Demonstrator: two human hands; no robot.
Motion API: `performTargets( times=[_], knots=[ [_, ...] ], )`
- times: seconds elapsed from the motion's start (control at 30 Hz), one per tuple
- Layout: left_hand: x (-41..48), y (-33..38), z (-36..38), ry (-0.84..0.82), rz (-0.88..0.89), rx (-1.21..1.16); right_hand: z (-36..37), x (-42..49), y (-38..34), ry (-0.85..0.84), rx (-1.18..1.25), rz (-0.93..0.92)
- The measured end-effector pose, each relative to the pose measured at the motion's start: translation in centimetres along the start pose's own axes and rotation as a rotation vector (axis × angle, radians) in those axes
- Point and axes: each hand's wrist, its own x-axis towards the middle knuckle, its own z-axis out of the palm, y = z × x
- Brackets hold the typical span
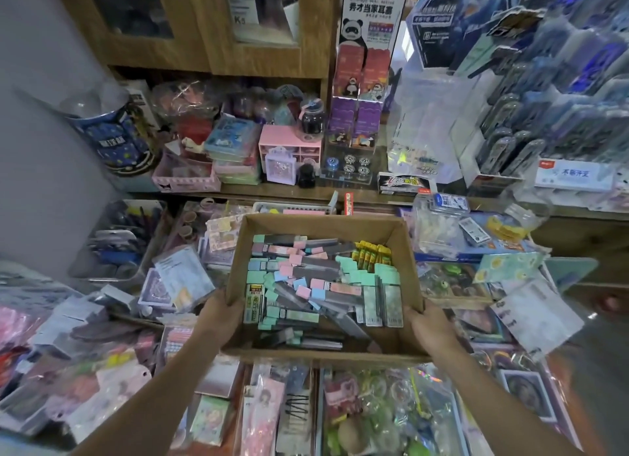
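An open brown cardboard box (pixel 401 248) is held up over a crowded stationery display. It is full of several small flat packs with mint, pink and blue ends (pixel 306 285), plus a row of yellow packs (pixel 372 251) at its far right. My left hand (pixel 218 314) grips the box's left wall near the front corner. My right hand (pixel 430 328) grips the right wall near the front corner. Both forearms reach in from the bottom of the view.
Packaged stationery and toys cover the low counter all round the box. A higher shelf behind carries a pink mini drawer unit (pixel 289 149), a panda display stand (pixel 364 70) and clear racks of pens (pixel 531 115). A wooden cabinet (pixel 204 29) stands at the back.
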Motion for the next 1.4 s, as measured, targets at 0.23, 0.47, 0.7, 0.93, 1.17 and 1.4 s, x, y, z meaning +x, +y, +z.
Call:
performTargets(
  times=[0.23,0.47,0.7,0.93,1.17,1.4],
  knots=[
    [-0.2,0.0,0.0,0.0,0.029,0.011,0.0,-0.3,0.3,0.019,0.122,-0.05],
    [-2.4,0.6,-1.2,-0.067,0.04,-0.09,-1.4,-2.9,-0.6,0.04,0.183,-0.096],
    [-5.2,2.4,-3.7,-0.101,0.145,-0.07,-3.7,-8.7,-0.8,0.149,0.227,-0.127],
    [-8.6,4.4,-5.2,-0.159,0.328,0.095,-6.2,-17.8,0.7,0.233,0.338,-0.074],
    [-14.8,6.8,-3.0,-0.295,0.414,0.106,-9.1,-26.6,6.4,0.336,0.427,0.044],
    [-24.7,9.1,3.3,-0.41,0.501,0.125,-14.4,-33.5,15.9,0.511,0.433,0.154]
  ],
)
